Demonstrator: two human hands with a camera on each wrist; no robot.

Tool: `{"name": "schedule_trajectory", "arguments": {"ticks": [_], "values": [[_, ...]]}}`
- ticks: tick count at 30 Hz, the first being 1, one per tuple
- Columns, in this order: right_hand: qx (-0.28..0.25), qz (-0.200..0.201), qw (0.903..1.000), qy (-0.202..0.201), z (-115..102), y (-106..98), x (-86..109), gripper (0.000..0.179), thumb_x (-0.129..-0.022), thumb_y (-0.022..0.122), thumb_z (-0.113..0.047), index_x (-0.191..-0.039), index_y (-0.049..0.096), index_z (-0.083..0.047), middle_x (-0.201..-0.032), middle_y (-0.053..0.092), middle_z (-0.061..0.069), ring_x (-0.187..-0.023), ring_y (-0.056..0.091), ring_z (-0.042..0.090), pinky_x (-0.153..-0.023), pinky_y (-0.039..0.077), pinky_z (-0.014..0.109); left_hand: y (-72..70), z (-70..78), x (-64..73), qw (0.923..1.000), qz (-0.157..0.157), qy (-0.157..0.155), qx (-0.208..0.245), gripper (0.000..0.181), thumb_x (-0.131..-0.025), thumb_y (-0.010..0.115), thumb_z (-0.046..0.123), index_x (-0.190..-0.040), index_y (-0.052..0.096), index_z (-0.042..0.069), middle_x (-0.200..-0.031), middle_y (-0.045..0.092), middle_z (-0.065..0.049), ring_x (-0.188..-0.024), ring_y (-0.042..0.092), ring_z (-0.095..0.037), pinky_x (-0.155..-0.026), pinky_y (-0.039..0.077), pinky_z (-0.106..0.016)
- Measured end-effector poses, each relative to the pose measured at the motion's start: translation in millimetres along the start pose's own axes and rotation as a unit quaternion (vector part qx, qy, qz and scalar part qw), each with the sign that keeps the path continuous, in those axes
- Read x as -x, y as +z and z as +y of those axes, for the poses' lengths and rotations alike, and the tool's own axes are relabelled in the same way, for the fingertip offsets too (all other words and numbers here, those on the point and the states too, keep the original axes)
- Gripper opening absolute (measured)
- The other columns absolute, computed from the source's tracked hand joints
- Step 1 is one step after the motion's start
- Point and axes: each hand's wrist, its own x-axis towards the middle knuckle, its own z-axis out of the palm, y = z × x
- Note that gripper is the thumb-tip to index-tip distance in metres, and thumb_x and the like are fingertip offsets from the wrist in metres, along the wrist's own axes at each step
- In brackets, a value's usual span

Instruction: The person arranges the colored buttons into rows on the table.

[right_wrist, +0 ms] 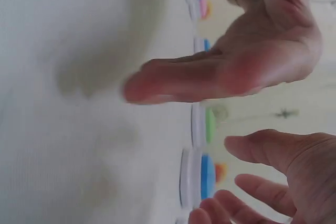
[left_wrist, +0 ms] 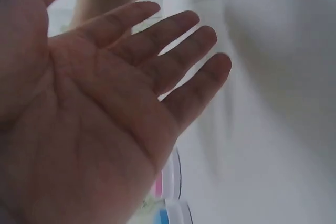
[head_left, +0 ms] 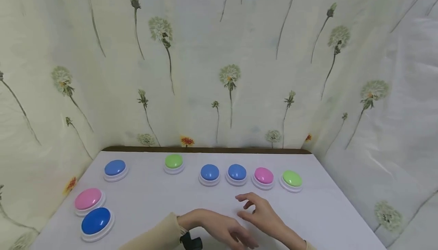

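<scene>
Left hand [head_left: 227,227] with fingers extended, right hand [head_left: 261,212] loosely curved, both empty above the white tabletop [head_left: 154,196], and beyond the right one sits a blue button [head_left: 237,172], in line with a pink button [head_left: 263,175] and a green button [head_left: 292,178]! Dark edging [head_left: 205,149] runs along the far side, dandelion-printed sheeting [head_left: 195,71] rising behind and on both flanks.
</scene>
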Motion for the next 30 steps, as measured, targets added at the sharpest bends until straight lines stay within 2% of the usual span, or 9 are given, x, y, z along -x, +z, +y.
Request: {"name": "schedule_trajectory", "arguments": {"ticks": [3,8,14,18,21,23,25,27,30], "values": [[-0.020,-0.038,0.9989,-0.018,-8.9,8.7,-1.4,0.041,-0.076,0.073,-0.023,-0.114,0.059,-0.015,-0.108,0.062,0.004,-0.084,0.060,0.021,-0.061,0.050,0.025,1.1,-1.1,28.7,0.9998,-0.004,0.013,0.016,0.043,-0.095,0.041,0.007,-0.138,0.036,0.011,-0.138,0.043,0.004,-0.123,0.040,-0.002,-0.097,0.035,-0.018],[-0.036,-0.074,0.9965,-0.017,-24.1,20.9,-6.9,0.043,-0.076,0.073,-0.024,-0.116,0.058,-0.017,-0.108,0.061,0.004,-0.086,0.058,0.018,-0.059,0.049,0.021,3.6,-9.2,74.6,0.9994,0.018,0.027,0.010,0.047,-0.095,0.045,0.029,-0.140,0.034,0.017,-0.138,0.043,0.004,-0.125,0.039,-0.005,-0.099,0.035,-0.023],[-0.058,-0.096,0.9934,-0.022,-39.5,32.7,-13.9,0.044,-0.076,0.072,-0.025,-0.117,0.057,-0.024,-0.109,0.060,0.003,-0.087,0.057,0.016,-0.059,0.049,0.021,11.2,-23.5,117.5,0.9950,0.098,0.019,0.012,0.049,-0.094,0.046,0.032,-0.138,0.037,0.014,-0.138,0.044,0.000,-0.124,0.043,-0.012,-0.098,0.036,-0.025],[-0.057,-0.099,0.9932,-0.027,-45.7,41.8,-22.7,0.045,-0.076,0.073,-0.024,-0.118,0.056,-0.024,-0.111,0.059,0.002,-0.088,0.057,0.015,-0.059,0.049,0.020,11.6,-28.0,139.6,0.9876,0.153,0.025,0.020,0.047,-0.094,0.048,0.028,-0.137,0.038,0.014,-0.135,0.046,-0.006,-0.122,0.046,-0.020,-0.097,0.038,-0.025],[-0.052,-0.094,0.9938,-0.030,-50.5,50.9,-33.3,0.046,-0.076,0.073,-0.023,-0.118,0.056,-0.024,-0.112,0.059,0.002,-0.087,0.058,0.014,-0.060,0.049,0.020,8.3,-31.1,155.7,0.9799,0.197,0.011,0.027,0.045,-0.094,0.049,0.028,-0.136,0.040,0.018,-0.133,0.048,-0.008,-0.120,0.047,-0.024,-0.094,0.040,-0.024],[-0.051,-0.090,0.9941,-0.033,-53.3,57.8,-41.8,0.047,-0.076,0.073,-0.024,-0.119,0.055,-0.023,-0.113,0.059,0.002,-0.087,0.058,0.014,-0.060,0.049,0.020,5.8,-32.8,166.1,0.9712,0.236,-0.002,0.031,0.042,-0.093,0.050,0.028,-0.134,0.043,0.020,-0.130,0.051,-0.010,-0.118,0.049,-0.025,-0.091,0.042,-0.024],[-0.048,-0.083,0.9948,-0.034,-55.1,65.0,-50.7,0.049,-0.076,0.073,-0.026,-0.120,0.054,-0.022,-0.113,0.059,0.002,-0.087,0.058,0.013,-0.061,0.049,0.020,2.3,-35.7,174.3,0.9570,0.288,-0.012,0.031,0.039,-0.092,0.051,0.027,-0.131,0.047,0.022,-0.126,0.054,-0.010,-0.114,0.052,-0.024,-0.089,0.044,-0.024],[-0.048,-0.074,0.9956,-0.032,-55.1,72.4,-60.6,0.051,-0.076,0.073,-0.027,-0.122,0.053,-0.020,-0.112,0.059,0.003,-0.087,0.059,0.013,-0.064,0.050,0.022,-2.3,-38.0,180.3,0.9369,0.347,-0.020,0.033,0.035,-0.091,0.053,0.024,-0.126,0.051,0.021,-0.122,0.056,-0.011,-0.109,0.056,-0.023,-0.086,0.046,-0.026],[-0.056,-0.063,0.9963,-0.015,-55.6,82.1,-76.8,0.054,-0.076,0.073,-0.028,-0.124,0.052,-0.018,-0.112,0.060,0.006,-0.087,0.060,0.014,-0.069,0.050,0.027,-11.7,-41.8,186.7,0.8975,0.438,-0.037,0.039,0.032,-0.090,0.056,0.022,-0.121,0.056,0.015,-0.115,0.059,-0.013,-0.100,0.059,-0.021,-0.082,0.049,-0.029]]}}
